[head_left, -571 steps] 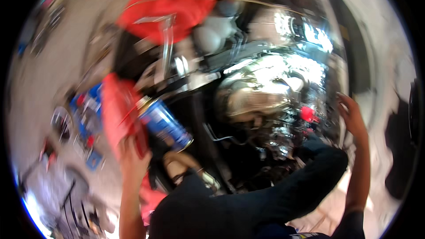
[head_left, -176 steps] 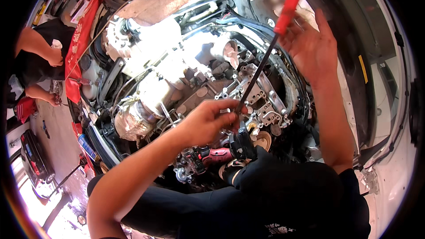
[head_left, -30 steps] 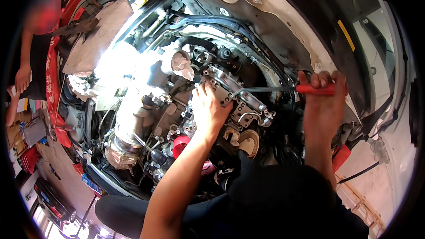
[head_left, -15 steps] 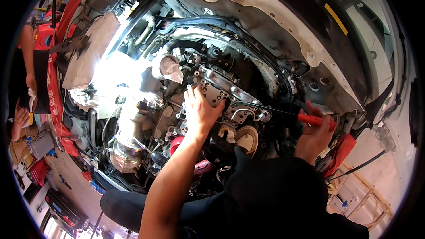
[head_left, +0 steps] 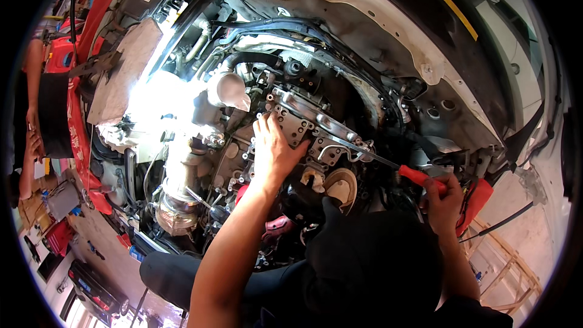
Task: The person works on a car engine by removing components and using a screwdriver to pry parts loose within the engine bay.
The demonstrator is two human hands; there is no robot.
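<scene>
My left hand (head_left: 276, 152) grips a metal plate with round holes (head_left: 294, 127) in the middle of the engine. Its fingers lie over the far left side of the plate, the thumb near the right side. My right hand (head_left: 443, 197) is closed around the red handle of a long screwdriver (head_left: 421, 177). The thin shaft runs up and left to the engine, against or close beside a bent metal pipe (head_left: 340, 153); exact tip contact is unclear. A long silver metal rail (head_left: 313, 115) lies just beyond the plate. A dark rounded shape (head_left: 373, 261) covers the lower middle.
A glaring light washes out the engine's left side near a silver cylinder (head_left: 176, 215). A pale open pipe mouth (head_left: 228, 90) stands beyond. Black hoses (head_left: 279, 24) curve along the far side. At far left are another person's hands (head_left: 33, 143) beside a red cover (head_left: 82, 146).
My right hand and the screwdriver handle have shifted left and slightly nearer, with the fingers now wrapped round its end. My left hand stays nearly in place. The other person's hands have come together.
</scene>
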